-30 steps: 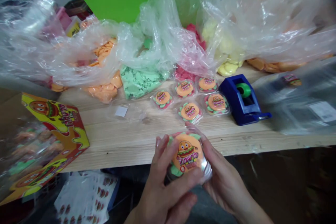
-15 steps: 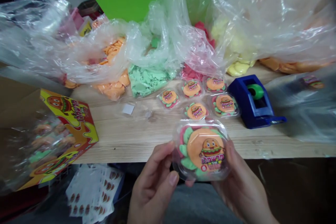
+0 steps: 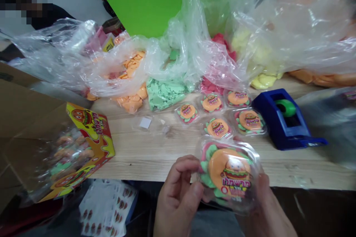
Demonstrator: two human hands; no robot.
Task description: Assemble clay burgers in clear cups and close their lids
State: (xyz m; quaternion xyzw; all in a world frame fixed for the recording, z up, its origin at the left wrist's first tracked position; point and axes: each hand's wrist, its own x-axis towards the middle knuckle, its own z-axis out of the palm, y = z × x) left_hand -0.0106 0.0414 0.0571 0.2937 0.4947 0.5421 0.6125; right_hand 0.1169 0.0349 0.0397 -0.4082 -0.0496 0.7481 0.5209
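Between both hands, above the table's front edge, is a clear plastic clamshell pack [image 3: 229, 172] with a burger-shaped sweet inside: an orange bun, green and pink pieces, and a printed burger sticker on top. My left hand [image 3: 180, 192] pinches its left side with thumb and fingers. My right hand [image 3: 267, 200] wraps round its right side, blurred, with some fingers behind the pack. Just beyond it on the table lie several similar packs, the nearest being a stickered burger pack [image 3: 217, 127]. A blue tape dispenser [image 3: 289, 126] with a green roll stands to their right.
At the back are plastic bags of orange pieces [image 3: 133, 100], green pieces [image 3: 167, 92], pink pieces [image 3: 213, 84] and yellow pieces [image 3: 265, 80]. A printed display box [image 3: 102, 133] holding packs stands left. Sticker sheets [image 3: 102, 207] lie below the wooden table [image 3: 133, 166]. A person [image 3: 52, 14] is at far left.
The camera view has shifted, so the table and its things appear further right and lower. Both hands still hold the pack, which looks slightly more tilted.
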